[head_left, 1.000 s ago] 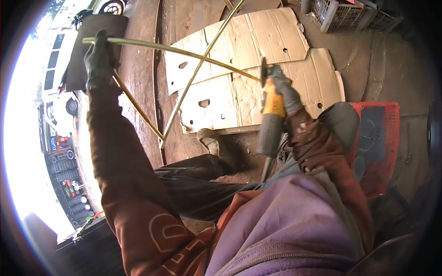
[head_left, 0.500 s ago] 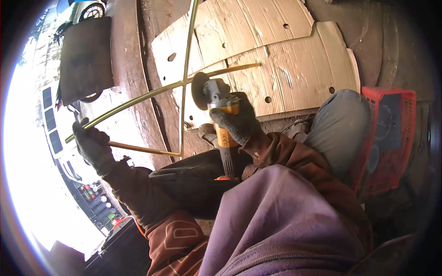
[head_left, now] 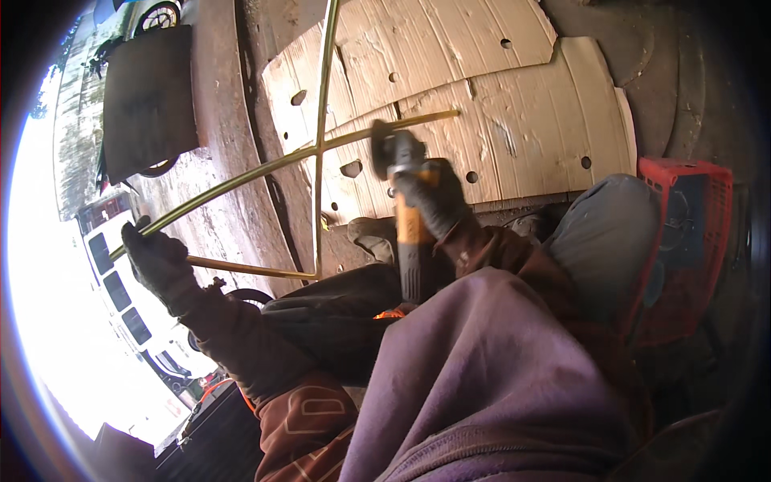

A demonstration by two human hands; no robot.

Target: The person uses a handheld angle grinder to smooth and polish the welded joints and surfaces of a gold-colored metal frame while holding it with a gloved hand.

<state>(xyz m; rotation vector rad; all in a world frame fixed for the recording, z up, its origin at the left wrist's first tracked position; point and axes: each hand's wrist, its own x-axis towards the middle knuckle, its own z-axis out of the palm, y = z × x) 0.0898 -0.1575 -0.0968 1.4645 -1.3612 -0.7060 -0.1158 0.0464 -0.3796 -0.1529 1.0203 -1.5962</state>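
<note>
A gold-coloured metal tube frame point(head_left: 233, 185) with crossing bars stretches over the cardboard. At its left end my left hand point(head_left: 159, 259), in a dark glove, is closed around the tubing. My right hand point(head_left: 434, 195), gloved too, grips the yellow-and-black body of an angle grinder point(head_left: 410, 241). The grinder's dark disc point(head_left: 380, 149) stands at the long bar, right of the crossing; whether it touches the metal I cannot tell. The grinder's lower end points down toward my lap.
Flattened cardboard sheets point(head_left: 522, 120) with holes lie on the floor ahead. A red plastic crate point(head_left: 695, 170) stands at the right, beside my grey-trousered knee point(head_left: 606, 233). A dark panel point(head_left: 151, 100) stands at the upper left, with a white vehicle point(head_left: 132, 289) outdoors beyond.
My right hand has moved the grinder to the right along the long bar, away from the crossing. My left hand keeps its hold on the frame, which has hardly shifted.
</note>
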